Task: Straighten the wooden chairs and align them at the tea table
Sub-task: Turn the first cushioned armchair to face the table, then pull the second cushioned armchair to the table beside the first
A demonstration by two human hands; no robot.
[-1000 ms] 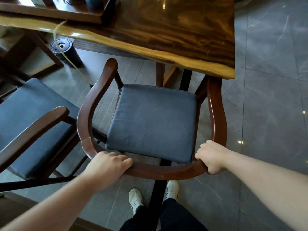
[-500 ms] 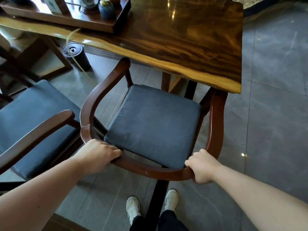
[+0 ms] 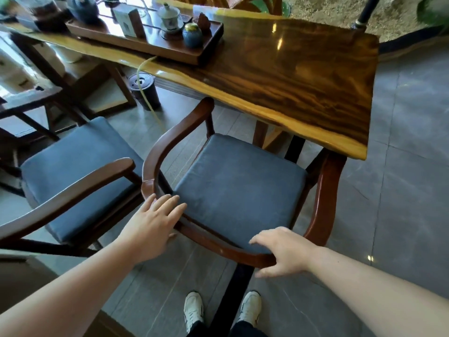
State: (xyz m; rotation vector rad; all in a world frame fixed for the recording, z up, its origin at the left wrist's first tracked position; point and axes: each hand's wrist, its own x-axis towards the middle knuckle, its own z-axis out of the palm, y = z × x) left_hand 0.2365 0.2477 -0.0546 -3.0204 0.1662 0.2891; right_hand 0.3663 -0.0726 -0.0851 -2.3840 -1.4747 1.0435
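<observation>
Wooden round-backed armchair with a grey seat cushion (image 3: 239, 190) stands at the polished slab tea table (image 3: 303, 76), its right arm tucked under the edge.

Your left hand (image 3: 151, 222) lies flat, fingers spread, on the curved back rail; your right hand (image 3: 283, 250) rests loosely open over it, not gripping. A second grey-cushioned wooden chair (image 3: 70, 171) is cut off at the left.

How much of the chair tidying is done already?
Partly done, it seems. The chair in front sits close to the table, one arm tucked under its edge, though a bit slanted. In hand: the left hand and right hand lie on its curved back rail with fingers open, not gripping. Left to do: the second chair on the left sits farther from the table and probably needs pushing in.
</observation>
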